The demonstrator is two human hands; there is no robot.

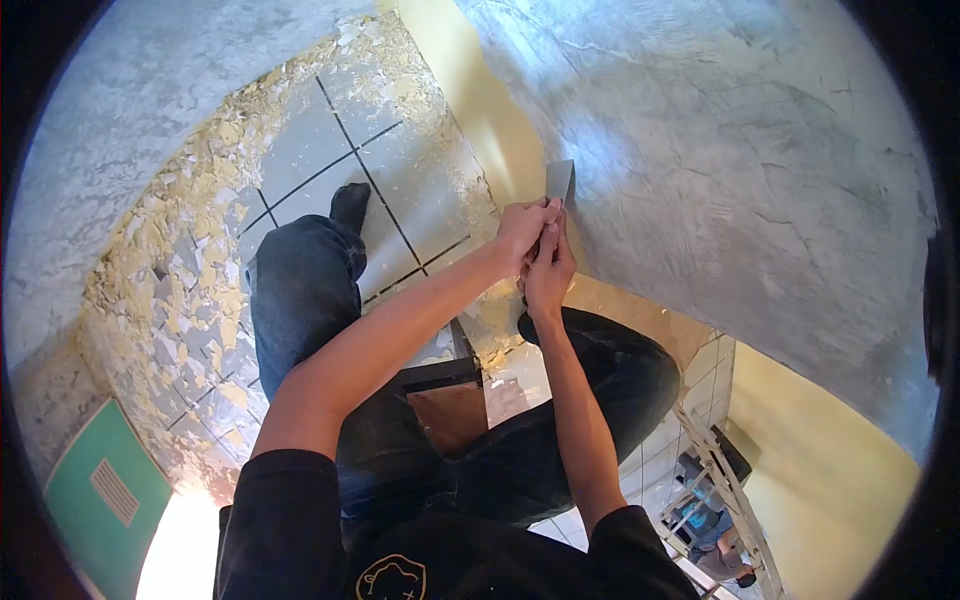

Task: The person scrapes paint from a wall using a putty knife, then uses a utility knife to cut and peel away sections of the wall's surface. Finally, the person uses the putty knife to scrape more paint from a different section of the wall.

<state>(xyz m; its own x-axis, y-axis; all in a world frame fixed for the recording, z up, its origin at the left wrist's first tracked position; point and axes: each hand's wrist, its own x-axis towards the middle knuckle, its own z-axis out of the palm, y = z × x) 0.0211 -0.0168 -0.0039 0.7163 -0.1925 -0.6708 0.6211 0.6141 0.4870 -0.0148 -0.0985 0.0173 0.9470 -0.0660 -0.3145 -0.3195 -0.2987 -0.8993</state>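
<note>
Both of my hands are wrapped round the handle of a paint scraper [561,180], whose wide flat blade points up and away from me. My left hand [522,228] grips in front, close to the blade. Just below it, my right hand [550,278] holds the handle, which the fingers mostly hide. The blade lies against the lower wall, where a band of yellow paint [510,155] meets the scraped grey wall [720,170].
Yellow paint flakes [200,300] cover much of the tiled floor [310,140]. My bent legs [310,300] flank a brown block-like thing [447,412]. A green panel with a vent [105,490] stands at left. Behind, at lower right, are a ladder [735,500] and another person [722,562].
</note>
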